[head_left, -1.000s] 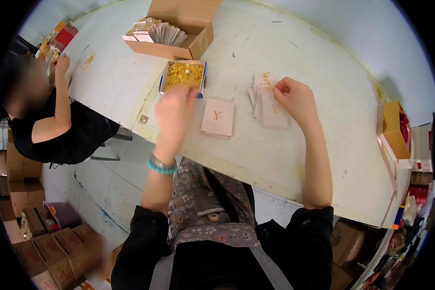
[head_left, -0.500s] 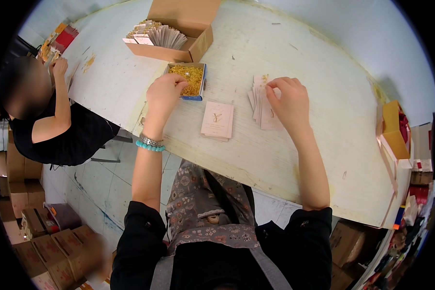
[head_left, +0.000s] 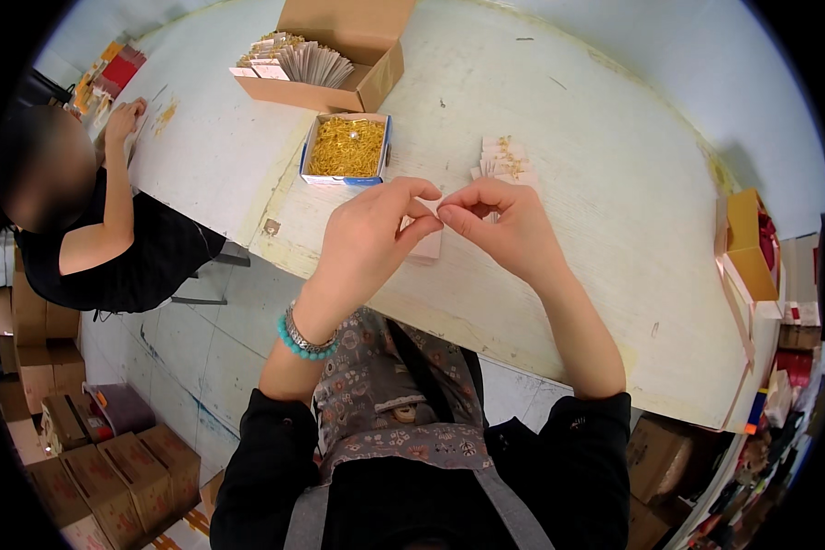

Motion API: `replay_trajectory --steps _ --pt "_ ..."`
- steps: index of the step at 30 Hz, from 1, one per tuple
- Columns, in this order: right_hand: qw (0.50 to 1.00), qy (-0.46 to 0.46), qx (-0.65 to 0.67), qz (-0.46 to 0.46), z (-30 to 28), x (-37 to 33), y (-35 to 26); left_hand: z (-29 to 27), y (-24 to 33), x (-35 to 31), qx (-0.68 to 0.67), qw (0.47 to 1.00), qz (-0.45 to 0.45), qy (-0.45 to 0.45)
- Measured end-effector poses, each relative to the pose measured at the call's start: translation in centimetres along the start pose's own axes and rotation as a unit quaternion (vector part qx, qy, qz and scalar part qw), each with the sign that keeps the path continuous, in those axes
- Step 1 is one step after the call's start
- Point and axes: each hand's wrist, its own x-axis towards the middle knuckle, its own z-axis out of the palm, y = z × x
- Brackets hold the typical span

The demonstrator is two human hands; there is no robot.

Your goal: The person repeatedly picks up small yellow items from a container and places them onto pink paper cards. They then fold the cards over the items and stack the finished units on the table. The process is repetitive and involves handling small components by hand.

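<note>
I see both hands raised together over the near part of the bench (head_left: 605,183), fingertips meeting just in front of me. The left hand (head_left: 367,240) has its thumb and forefinger pinched nearly shut, and the right hand (head_left: 509,225) mirrors it, its grip also closed to a pinch. Whatever sits between the fingertips is too small for me to make out, so I cannot tell its long axis or which way it points.

Under the hands lies a pale pink card (head_left: 424,246), flat on the bench and mostly hidden by the fingers. Just beyond the right hand, a small fanned stack of similar cards (head_left: 502,160) lies with gold pieces on top. Beyond the left hand sits a small blue-edged tray (head_left: 346,147) filled with gold pins, its long axis running away from me toward the far edge. Behind it, close to the far edge, an open cardboard box (head_left: 325,60) holds rows of upright cards.

At the left end of the bench another person (head_left: 82,229) in black rests a hand on the surface. A yellow box (head_left: 750,240) stands at the right edge.
</note>
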Motion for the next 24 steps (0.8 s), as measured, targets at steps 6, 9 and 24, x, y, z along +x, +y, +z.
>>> replay_trajectory --steps 6,9,24 --pt "0.996 0.046 0.08 0.017 1.3 -0.3 0.4 0.8 0.7 -0.9 0.033 0.996 0.014 0.077" --pt "0.991 0.048 0.121 0.024 1.6 -0.4 0.8 1.1 0.6 -1.1 0.064 0.989 0.06 0.122" --pt "0.956 -0.045 0.288 0.046 1.6 -0.3 2.2 1.0 0.1 -2.3 -0.273 0.947 -0.153 0.076"
